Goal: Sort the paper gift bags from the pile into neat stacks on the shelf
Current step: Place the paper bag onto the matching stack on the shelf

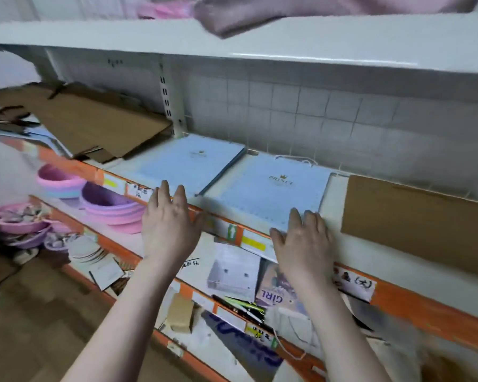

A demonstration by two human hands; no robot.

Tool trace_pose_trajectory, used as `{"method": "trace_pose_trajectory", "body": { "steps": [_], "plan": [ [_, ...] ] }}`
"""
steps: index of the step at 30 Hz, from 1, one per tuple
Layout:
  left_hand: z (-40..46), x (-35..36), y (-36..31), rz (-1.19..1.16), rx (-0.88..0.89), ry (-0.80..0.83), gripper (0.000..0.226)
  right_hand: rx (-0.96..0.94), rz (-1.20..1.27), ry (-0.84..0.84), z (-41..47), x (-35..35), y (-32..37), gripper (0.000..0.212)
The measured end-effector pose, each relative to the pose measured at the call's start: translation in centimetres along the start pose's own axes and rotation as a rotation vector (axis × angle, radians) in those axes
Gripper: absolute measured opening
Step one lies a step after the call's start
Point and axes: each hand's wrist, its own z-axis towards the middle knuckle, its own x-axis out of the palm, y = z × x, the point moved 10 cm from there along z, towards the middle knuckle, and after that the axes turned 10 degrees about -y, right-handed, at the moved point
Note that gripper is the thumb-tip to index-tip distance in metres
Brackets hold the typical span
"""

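Left hand [169,216] flat, fingers straight, right hand [304,238] likewise, touching blue bag stack [268,188]

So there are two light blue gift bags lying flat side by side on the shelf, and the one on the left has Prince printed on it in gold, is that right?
Not quite. The head view shows the gold PRINCE print on the right light blue gift bag, not the left one, whose small mark is too blurred to read. The rest holds: both lie flat side by side on the shelf.
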Motion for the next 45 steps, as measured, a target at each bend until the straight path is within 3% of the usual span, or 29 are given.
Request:
{"method": "trace_pose_trajectory", "body": {
  "steps": [8,21,34,45],
  "plan": [
    [5.0,-4.0,18.6,0.027,-0.079,-0.042,0.066,-0.062,0.032,0.0,0.0,4.3,18.5,0.056],
    [19.7,-3.1,36.9,0.112,-0.108,-0.132,0.066,-0.082,0.119,-0.064,8.1,13.0,37.5,0.056],
    [39.3,5.0,38.2,0.047,0.099,-0.069,0.065,0.113,0.034,-0.117,18.6,19.9,43.6,0.049],
    [46.7,13.3,35.6,0.059,0.25,0.198,0.078,0.4,-0.105,-0.051,20.3,22.8,42.2,0.057]
  ]
}}
